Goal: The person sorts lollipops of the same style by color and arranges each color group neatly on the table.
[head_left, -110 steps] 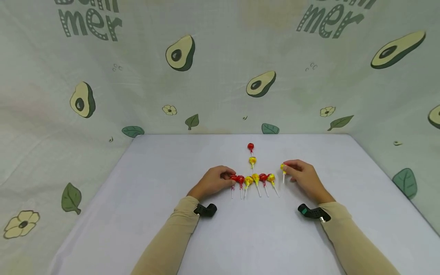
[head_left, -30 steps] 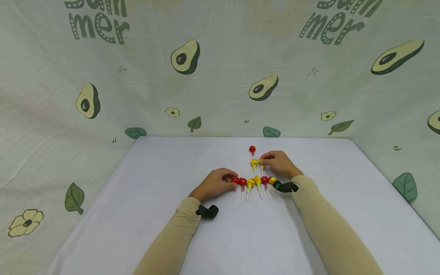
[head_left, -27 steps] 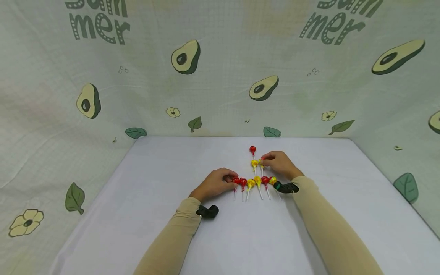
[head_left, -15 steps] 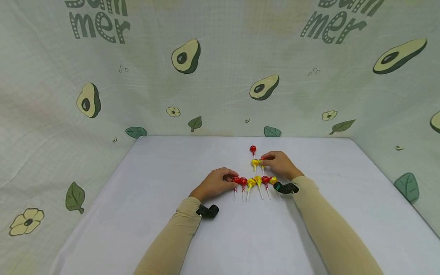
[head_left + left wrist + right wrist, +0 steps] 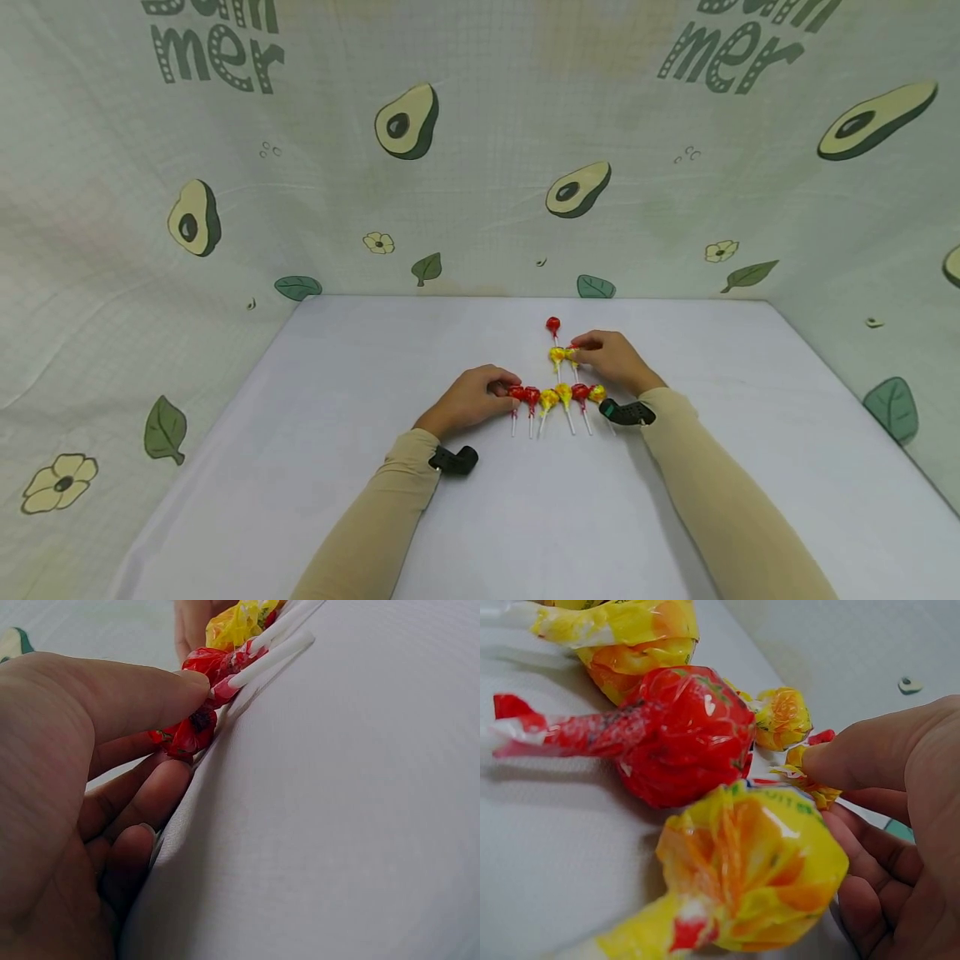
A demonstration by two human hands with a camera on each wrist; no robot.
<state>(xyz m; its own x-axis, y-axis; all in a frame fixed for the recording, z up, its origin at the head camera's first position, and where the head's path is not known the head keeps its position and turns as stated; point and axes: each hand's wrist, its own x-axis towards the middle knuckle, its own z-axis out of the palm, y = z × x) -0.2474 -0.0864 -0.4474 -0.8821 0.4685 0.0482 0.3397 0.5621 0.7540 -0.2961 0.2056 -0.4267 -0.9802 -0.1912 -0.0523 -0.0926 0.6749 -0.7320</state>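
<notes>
Several red and yellow wrapped lollipops lie in a row on the white table (image 5: 360, 500), sticks toward me. My left hand (image 5: 472, 398) pinches the red lollipop (image 5: 187, 735) at the row's left end between thumb and fingers. Behind the row, my right hand (image 5: 615, 358) pinches a yellow lollipop (image 5: 802, 769) by its head. That one sits just right of another yellow lollipop (image 5: 557, 355), and a red lollipop (image 5: 552, 323) lies farthest back. In the right wrist view, a red lollipop (image 5: 690, 735) and a yellow lollipop (image 5: 757, 862) of the row stand close to the camera.
A cloth (image 5: 480, 183) printed with avocados and leaves hangs behind the table and at its sides. Black straps (image 5: 454, 461) sit on both wrists. The right wrist hangs over the row's right end and partly covers the last stick.
Over the earlier seconds my right hand carried the yellow lollipop leftward from the row's right side to beside the back yellow one. In the last second both hands stay nearly still.
</notes>
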